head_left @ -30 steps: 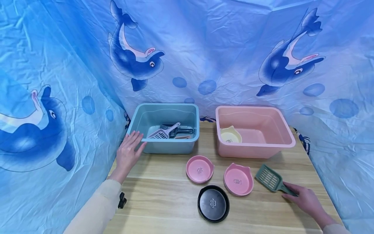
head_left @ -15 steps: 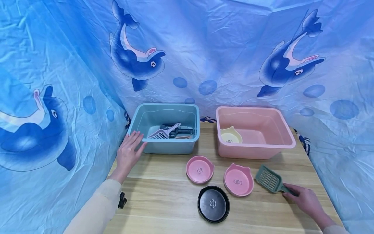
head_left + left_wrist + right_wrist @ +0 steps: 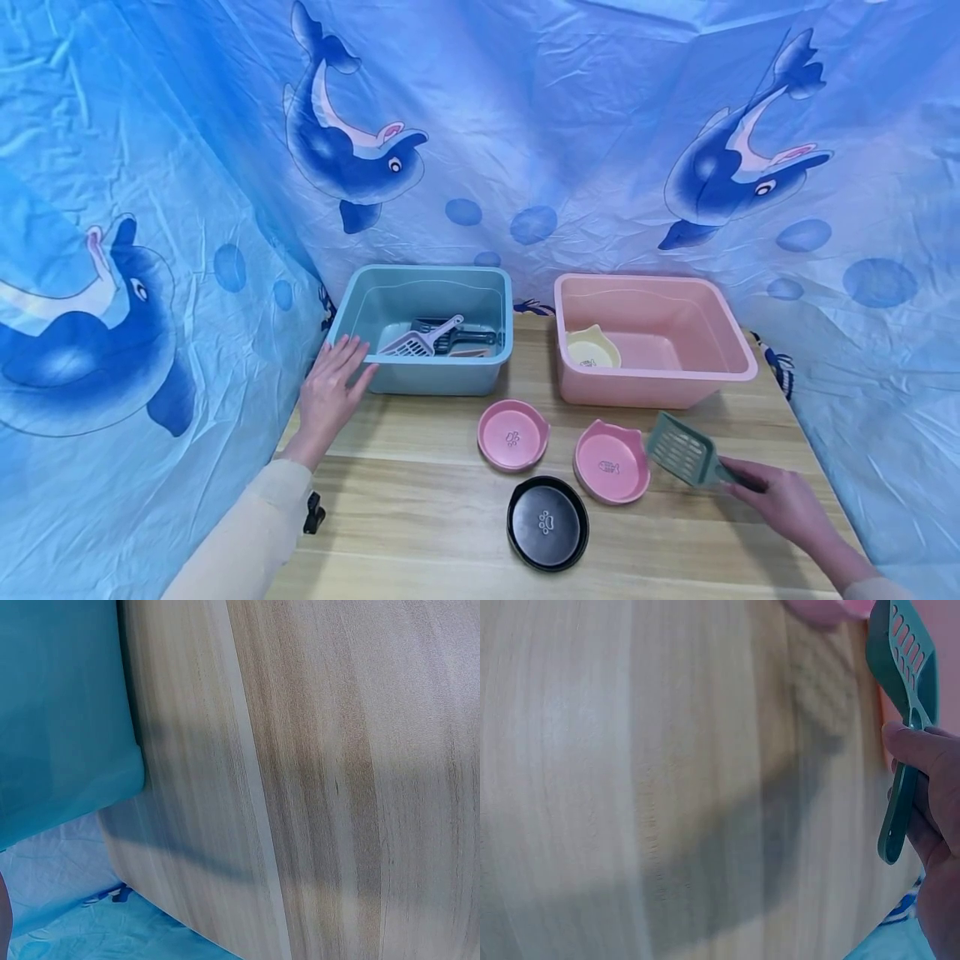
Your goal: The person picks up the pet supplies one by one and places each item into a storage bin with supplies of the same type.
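My right hand (image 3: 780, 500) grips the handle of a green slotted litter scoop (image 3: 682, 450), held just above the table right of a pink cat-eared bowl (image 3: 611, 462). The right wrist view shows the scoop (image 3: 907, 682) raised off the wood, its handle between thumb and fingers. My left hand (image 3: 333, 387) rests with extended fingers on the near left corner of a blue bin (image 3: 431, 379). Inside that bin lie a lilac scoop (image 3: 412, 343) and a dark scoop (image 3: 476, 337), plus a brownish item partly hidden by the wall.
A pink bin (image 3: 652, 390) stands at the back right with a cream cat-eared bowl (image 3: 592, 348) inside. On the table (image 3: 405, 500) are another pink bowl (image 3: 513, 435), a black bowl (image 3: 547, 525) and a small black object (image 3: 314, 513). Dolphin-printed curtains (image 3: 540, 125) enclose the table.
My right hand has lifted the green scoop off the table, moving it slightly left and toward the back. The left hand stays on the blue bin.
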Motion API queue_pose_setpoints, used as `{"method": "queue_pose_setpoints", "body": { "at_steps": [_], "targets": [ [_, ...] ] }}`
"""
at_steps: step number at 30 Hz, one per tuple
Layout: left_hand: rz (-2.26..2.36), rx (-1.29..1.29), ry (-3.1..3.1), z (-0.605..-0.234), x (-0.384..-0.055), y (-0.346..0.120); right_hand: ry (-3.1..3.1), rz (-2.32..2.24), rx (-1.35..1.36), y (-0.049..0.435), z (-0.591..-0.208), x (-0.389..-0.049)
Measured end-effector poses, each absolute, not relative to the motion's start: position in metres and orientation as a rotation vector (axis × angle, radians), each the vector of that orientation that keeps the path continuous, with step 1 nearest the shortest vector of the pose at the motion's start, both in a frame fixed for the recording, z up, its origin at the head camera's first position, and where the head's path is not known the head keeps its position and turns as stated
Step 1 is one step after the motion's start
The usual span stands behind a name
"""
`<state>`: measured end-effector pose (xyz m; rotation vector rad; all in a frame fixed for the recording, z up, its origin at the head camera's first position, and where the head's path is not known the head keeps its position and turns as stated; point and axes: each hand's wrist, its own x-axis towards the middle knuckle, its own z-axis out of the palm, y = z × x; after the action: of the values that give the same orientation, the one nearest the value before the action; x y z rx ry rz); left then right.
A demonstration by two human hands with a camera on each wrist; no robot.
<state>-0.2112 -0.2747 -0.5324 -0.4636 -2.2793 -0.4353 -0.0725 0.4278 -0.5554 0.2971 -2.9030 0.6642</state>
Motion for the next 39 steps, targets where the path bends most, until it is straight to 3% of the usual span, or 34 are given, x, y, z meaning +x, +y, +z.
{"method": "queue_pose_setpoints", "body": {
  "at_steps": [19,39],
  "targets": [
    [-0.424,-0.469,-2.269,-0.531,-0.211,-0.276,-2.759,0.706,0.67,0.337,-0.477,-0.11],
    [-0.383,-0.476,-2.273,-0.533,-0.211,-0.279,-2.85,0.797,1.034,0.201,-0.381,-0.234]
  ]
}}
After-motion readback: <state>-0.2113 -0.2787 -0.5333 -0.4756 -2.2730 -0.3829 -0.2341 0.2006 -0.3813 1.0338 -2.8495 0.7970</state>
